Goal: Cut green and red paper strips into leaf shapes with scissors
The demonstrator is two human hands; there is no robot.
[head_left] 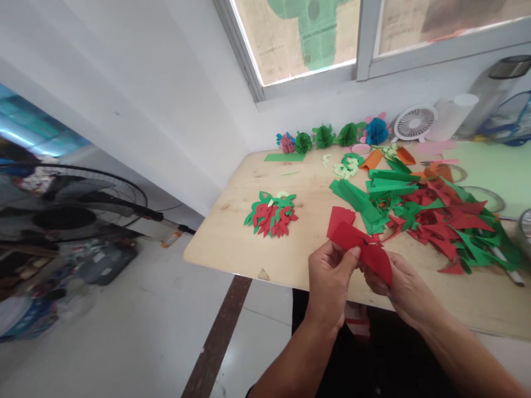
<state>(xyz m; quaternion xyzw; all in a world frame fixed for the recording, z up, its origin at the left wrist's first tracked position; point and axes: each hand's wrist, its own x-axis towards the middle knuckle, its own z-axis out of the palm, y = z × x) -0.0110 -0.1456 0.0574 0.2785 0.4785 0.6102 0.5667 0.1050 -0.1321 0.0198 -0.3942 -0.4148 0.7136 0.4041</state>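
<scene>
My left hand (332,276) is closed on a piece of red paper (348,236), its thumb pressed on top. The fingers of my right hand (398,282) are wrapped round the right part of the red paper, which has a curved edge. Whether this is one sheet or several is unclear. Just behind my left hand, flat red paper pieces (340,215) lie on the wooden table (224,237). A small pile of red and green cut shapes (271,214) rests to the left.
Red and green scraps (448,221) are heaped at the right beside folded green strips (360,202). Paper flowers (323,136) stand along the wall near a small white fan (415,122). A large black fan (66,215) is off to the left.
</scene>
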